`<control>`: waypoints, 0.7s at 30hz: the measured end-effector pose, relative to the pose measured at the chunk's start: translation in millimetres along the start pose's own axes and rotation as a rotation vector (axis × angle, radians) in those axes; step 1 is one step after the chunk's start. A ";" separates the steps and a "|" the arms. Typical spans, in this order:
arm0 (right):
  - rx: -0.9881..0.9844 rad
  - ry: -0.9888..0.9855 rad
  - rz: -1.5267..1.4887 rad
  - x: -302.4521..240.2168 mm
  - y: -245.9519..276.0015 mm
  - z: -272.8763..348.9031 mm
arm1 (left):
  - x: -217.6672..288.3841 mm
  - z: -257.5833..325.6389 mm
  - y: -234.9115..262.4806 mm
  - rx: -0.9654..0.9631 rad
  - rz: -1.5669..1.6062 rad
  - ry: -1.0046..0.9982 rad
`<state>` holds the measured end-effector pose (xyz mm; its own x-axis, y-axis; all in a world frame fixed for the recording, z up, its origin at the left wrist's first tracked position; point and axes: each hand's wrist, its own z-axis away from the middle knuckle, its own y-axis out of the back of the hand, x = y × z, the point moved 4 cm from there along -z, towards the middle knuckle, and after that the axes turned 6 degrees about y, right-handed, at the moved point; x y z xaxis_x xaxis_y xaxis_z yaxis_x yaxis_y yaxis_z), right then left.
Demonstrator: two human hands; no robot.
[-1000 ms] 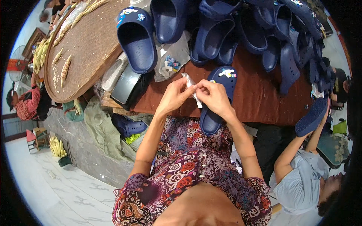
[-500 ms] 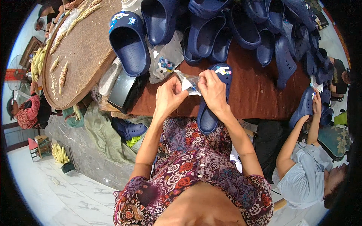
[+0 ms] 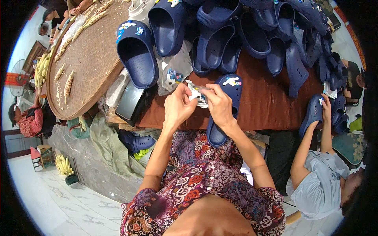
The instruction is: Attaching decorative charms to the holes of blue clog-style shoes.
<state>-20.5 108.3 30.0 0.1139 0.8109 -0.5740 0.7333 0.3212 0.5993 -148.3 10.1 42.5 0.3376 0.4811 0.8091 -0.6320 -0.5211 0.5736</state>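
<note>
Between my two hands is a small clear plastic packet (image 3: 202, 103) with white in it, pinched from both sides. My left hand (image 3: 179, 108) is closed on its left edge, and my right hand (image 3: 219, 105) grips the right edge. Under my right hand lies a navy clog (image 3: 233, 94), a white-and-blue charm on its toe and its heel hanging toward my lap. Just beyond my left hand, a clear bag (image 3: 167, 84) holds colourful charms. Past that bag stands a navy clog with several charms (image 3: 136, 55). What exactly is inside the packet is too small to tell.
Navy clogs (image 3: 254, 35) are heaped across the far side of the brown cloth-covered table (image 3: 260, 106). A dark box (image 3: 132, 100) sits at its left edge beside a round woven tray (image 3: 86, 59) with corn cobs. At right, a co-worker in light blue (image 3: 319, 185) handles another clog (image 3: 312, 114).
My hands stay on the packet, which is now more crumpled with more white showing. The co-worker's clog has shifted, and one hand now touches its charm.
</note>
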 end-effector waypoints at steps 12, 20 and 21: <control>-0.055 -0.254 -0.475 33.4 -14.0 -4.1 | -75.7 -11.6 -31.2 0.066 0.632 0.147; -0.086 -0.471 -0.930 49.8 -59.3 5.5 | -77.7 -13.8 -32.8 -0.053 1.009 0.174; -0.090 -0.472 -0.934 49.3 -61.2 5.7 | -74.4 -13.3 -29.4 -0.044 0.956 0.083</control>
<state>-55.9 125.9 -38.2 -0.2070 -0.0446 -0.9773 0.6140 0.7718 -0.1652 -164.1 -1.0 -36.3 -0.3833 -0.0841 0.9198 -0.6409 -0.6929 -0.3305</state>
